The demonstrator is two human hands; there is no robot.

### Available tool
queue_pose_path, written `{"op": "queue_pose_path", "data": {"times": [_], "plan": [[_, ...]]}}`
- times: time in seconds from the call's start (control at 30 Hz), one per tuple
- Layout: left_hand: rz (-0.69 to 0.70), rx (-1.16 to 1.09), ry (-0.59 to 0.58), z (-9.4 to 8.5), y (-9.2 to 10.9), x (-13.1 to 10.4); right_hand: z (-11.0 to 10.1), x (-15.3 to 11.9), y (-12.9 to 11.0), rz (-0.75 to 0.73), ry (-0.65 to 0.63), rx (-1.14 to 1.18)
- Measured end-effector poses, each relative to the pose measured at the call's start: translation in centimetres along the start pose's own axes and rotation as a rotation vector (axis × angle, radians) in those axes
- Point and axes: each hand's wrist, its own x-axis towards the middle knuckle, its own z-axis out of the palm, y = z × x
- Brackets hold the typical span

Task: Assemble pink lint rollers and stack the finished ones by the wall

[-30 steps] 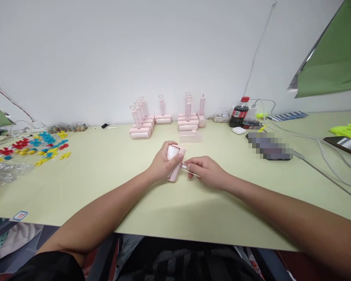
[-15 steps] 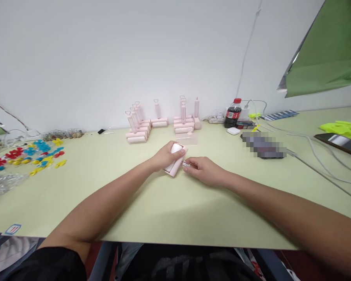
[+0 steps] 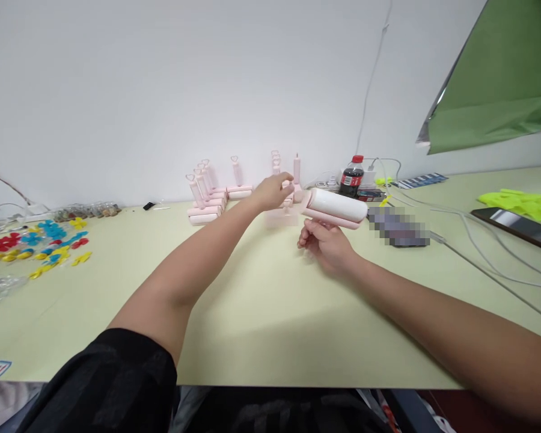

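A lint roller (image 3: 338,205) with a white roll and a pale pink case tilts above the table, with my right hand (image 3: 327,245) closed round its handle below; the fingers hide most of that handle. My left hand (image 3: 273,191) reaches forward to the right-hand group of pink lint rollers at the back. Its fingers are apart, with nothing visible between them, and it covers part of those rollers. One upright pink handle (image 3: 296,168) rises just past the fingertips. Under the hand lies a clear pinkish piece (image 3: 279,219), blurred.
More lint rollers (image 3: 205,210) with heart-shaped handle ends stand at the back left. A cola bottle (image 3: 351,177), a blurred-out dark object (image 3: 401,226) and white cables (image 3: 471,225) are on the right. Red, blue and yellow pieces (image 3: 45,243) lie on the left.
My left hand has let go of the lint roller and moved forward to the back group. My right hand has lifted the roller and turned it up to the right.
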Motion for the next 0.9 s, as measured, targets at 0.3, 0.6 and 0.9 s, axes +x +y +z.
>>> {"op": "queue_pose_path", "data": {"times": [0.3,0.6,0.9], "plan": [[-0.157,-0.212,-0.044,2.5,-0.3,-3.1,-1.2,1.8,-2.1,-0.151,0.112,0.164],[-0.346,-1.329,-0.231,5.2,2.5,-14.4,2.1,-1.1,-4.7,-0.146,-0.009,0.347],[-0.204,-1.201,-0.358,5.2,3.4,-14.9,2.6,-2.1,-4.1,-0.122,-0.020,0.290]]}}
